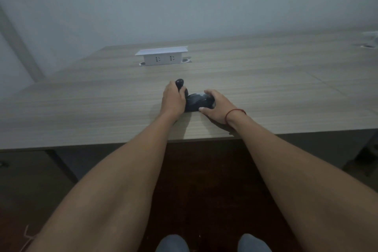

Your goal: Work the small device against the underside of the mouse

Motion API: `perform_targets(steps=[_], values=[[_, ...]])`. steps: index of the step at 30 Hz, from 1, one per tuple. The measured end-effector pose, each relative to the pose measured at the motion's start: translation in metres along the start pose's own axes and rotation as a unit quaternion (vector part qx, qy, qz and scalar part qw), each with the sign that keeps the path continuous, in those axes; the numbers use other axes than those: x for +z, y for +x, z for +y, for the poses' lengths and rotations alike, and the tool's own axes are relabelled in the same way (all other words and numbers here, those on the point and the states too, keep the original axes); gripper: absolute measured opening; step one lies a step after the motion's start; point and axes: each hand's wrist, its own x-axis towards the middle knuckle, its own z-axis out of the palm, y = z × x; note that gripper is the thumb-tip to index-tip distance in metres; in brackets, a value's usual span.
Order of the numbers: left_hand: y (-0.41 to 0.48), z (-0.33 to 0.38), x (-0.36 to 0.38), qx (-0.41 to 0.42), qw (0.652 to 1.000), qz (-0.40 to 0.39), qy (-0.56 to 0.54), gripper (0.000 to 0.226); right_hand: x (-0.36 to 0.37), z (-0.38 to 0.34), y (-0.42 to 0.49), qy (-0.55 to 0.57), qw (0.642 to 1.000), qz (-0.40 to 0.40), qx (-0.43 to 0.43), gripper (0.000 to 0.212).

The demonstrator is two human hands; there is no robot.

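Gripping a small dark rounded piece [180,86], the left hand [172,99] sits on the desk [81,104] with its fingers curled round the piece's lower part, so only the rounded top shows above the knuckles. Just to its right lies a black mouse [197,102], flat on the desk and touching the inner side of the left hand. The right hand [217,107] holds the mouse from the other side: its fingers curl over the far right end and its thumb presses the near edge. The mouse thus lies between the two hands, near the front edge of the desk. A red cord [235,113] circles the right wrist.

Much is hard to make out. Dim light and blur make the dark piece and the mouse run together where they meet, and it cannot be told whether they are joined or only touching. The left palm hides the bottom of the piece; the right fingers cover the mouse's right end.

Farther back stands a white socket box [161,57], raised from the desk, well apart from the hands. At the bottom edge two knees are cut off.
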Motion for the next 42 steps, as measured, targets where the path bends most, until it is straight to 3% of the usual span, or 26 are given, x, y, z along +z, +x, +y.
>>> perform_targets(steps=[4, 9, 14, 19, 21, 27, 31, 37, 42], values=[[0.000, -0.006, -0.007, -0.003, 1.000, -0.014, 0.008, 0.027, -0.004, -0.002, 0.000, 0.013, 1.000, 0.011, 0.015, 0.076], [-0.004, -0.007, -0.019, 0.007, 1.000, -0.016, 0.001, 0.031, -0.008, -0.007, -0.004, 0.005, 0.997, -0.053, 0.047, 0.084], [-0.005, 0.012, -0.024, 0.003, 0.996, 0.048, -0.076, 0.029, 0.008, -0.008, -0.003, 0.010, 0.998, 0.012, 0.064, 0.108], [-0.014, 0.013, -0.010, 0.004, 0.997, 0.040, -0.073, 0.029, 0.013, -0.011, -0.004, -0.002, 0.997, 0.062, 0.049, 0.094], [-0.015, 0.009, -0.008, -0.019, 0.997, 0.048, -0.053, 0.033, 0.013, -0.012, -0.006, 0.002, 0.997, 0.067, 0.046, 0.096], [-0.007, 0.008, -0.016, 0.019, 0.998, 0.038, 0.045, 0.035, 0.013, -0.014, -0.009, -0.010, 0.997, 0.066, 0.043, 0.103], [-0.002, 0.010, -0.021, 0.038, 0.997, 0.058, -0.022, 0.034, 0.013, -0.013, -0.008, -0.011, 0.997, 0.068, 0.042, 0.096], [-0.005, -0.010, -0.018, 0.018, 1.000, 0.011, 0.021, 0.028, 0.013, -0.011, -0.008, -0.004, 0.997, 0.069, 0.027, 0.096], [-0.005, 0.013, -0.023, 0.063, 0.996, 0.057, -0.030, 0.023, 0.013, -0.009, -0.003, -0.031, 0.998, 0.043, 0.018, 0.091]])
